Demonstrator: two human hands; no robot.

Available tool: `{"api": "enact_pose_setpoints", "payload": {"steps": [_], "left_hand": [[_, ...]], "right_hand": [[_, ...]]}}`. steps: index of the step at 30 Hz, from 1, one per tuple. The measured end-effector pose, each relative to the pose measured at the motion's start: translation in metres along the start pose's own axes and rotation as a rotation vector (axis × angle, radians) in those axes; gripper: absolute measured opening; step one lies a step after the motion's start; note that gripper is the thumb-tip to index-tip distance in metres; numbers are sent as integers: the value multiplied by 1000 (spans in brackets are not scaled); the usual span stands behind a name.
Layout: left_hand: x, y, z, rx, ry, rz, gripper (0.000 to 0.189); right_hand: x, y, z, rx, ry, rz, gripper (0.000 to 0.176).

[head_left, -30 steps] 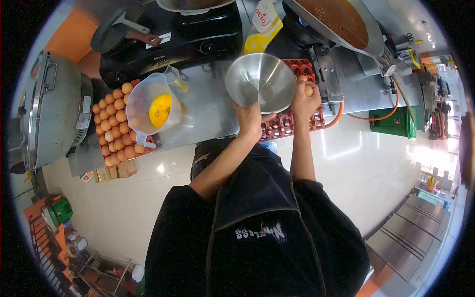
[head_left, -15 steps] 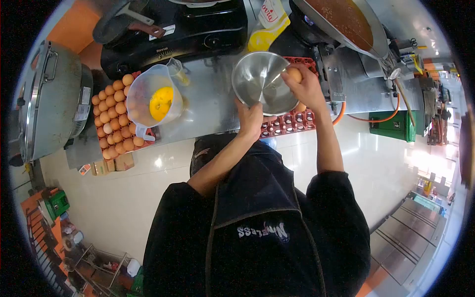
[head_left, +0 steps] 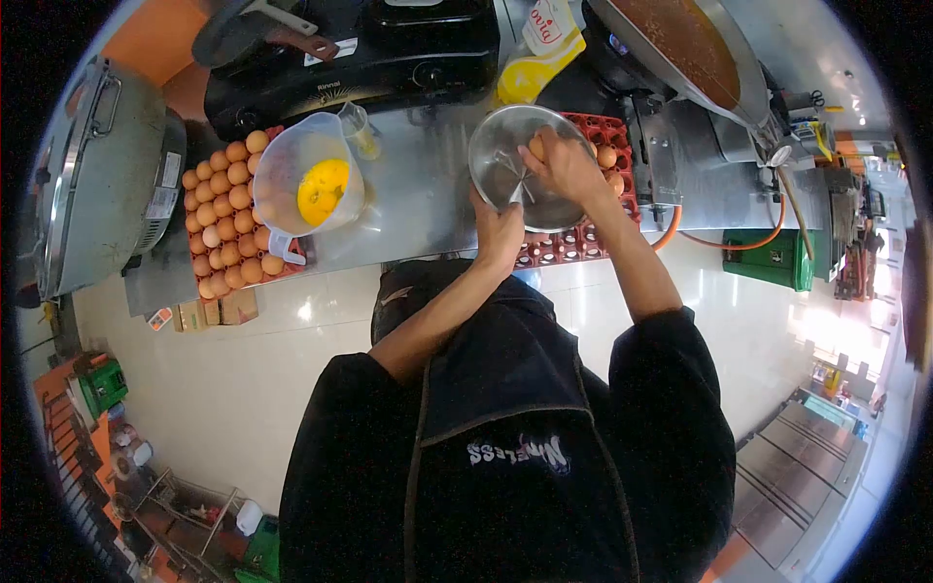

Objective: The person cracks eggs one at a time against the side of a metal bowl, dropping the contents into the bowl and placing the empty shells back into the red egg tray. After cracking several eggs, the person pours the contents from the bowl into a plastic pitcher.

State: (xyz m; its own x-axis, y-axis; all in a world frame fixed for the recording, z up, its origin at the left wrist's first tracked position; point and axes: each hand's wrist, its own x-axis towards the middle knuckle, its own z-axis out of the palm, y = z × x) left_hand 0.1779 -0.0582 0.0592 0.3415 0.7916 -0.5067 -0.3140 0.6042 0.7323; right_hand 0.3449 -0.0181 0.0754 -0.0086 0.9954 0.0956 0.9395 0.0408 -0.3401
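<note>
My left hand [head_left: 499, 233] grips the near left rim of a shiny steel mixing bowl [head_left: 489, 167], thumb on the inside. Closed around a brown egg [head_left: 537, 148], my right hand [head_left: 569, 167] is over the bowl; its fingers cover most of the egg. Beneath the bowl's right side lies a red egg tray [head_left: 618, 133] with a few brown eggs [head_left: 606, 156] and many bare hollows. To the left stands a translucent measuring jug [head_left: 277, 175] holding bright yellow yolks [head_left: 323, 192].
A tray of brown eggs [head_left: 222, 209] sits left of the jug, and a small clear cup [head_left: 362, 136] right of it. Behind are a black gas stove [head_left: 389, 83], a yellow-and-white pouch [head_left: 530, 73] and a large pan of brown sauce [head_left: 685, 44]. An orange hose [head_left: 669, 229] hangs at the right.
My right hand has moved left with the egg, from the bowl's right rim to over its middle. The left hand keeps its hold. The whole view has shifted slightly.
</note>
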Motion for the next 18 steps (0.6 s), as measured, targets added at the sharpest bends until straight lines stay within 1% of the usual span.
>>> {"api": "enact_pose_setpoints", "payload": {"steps": [2,3,5,6,8,9,11,12,14,15,16,18], "left_hand": [[0,0,0,6,-20,5,87],[0,-1,-1,6,-21,5,87],[1,-2,-1,-26,-37,0,84],[2,-4,-2,-25,-39,-1,84],[1,-6,-7,-55,-67,3,78],[-3,-2,-8,-54,-70,2,78],[-15,10,-9,-18,-58,22,70],[-18,12,-12,-15,-57,19,70],[-22,13,-18,56,-61,41,65],[-19,10,-23,60,-63,33,65],[-16,6,-29,59,-97,60,63],[-17,6,-32,61,-131,81,62]], "right_hand": [[2,9,2,15,36,-60,42],[3,12,1,14,36,-60,42],[4,18,-1,124,132,-37,45],[4,18,-5,123,133,-35,45],[2,10,-27,477,96,105,41],[0,7,-40,476,97,107,41],[-9,2,-70,1413,-133,533,32],[-11,-1,-80,1415,-132,536,32],[-19,-4,-95,1670,-48,532,26],[-24,-1,-101,1764,-50,503,29],[-31,4,-105,1765,-45,512,29],[-41,10,-110,1945,-18,421,31]]}}
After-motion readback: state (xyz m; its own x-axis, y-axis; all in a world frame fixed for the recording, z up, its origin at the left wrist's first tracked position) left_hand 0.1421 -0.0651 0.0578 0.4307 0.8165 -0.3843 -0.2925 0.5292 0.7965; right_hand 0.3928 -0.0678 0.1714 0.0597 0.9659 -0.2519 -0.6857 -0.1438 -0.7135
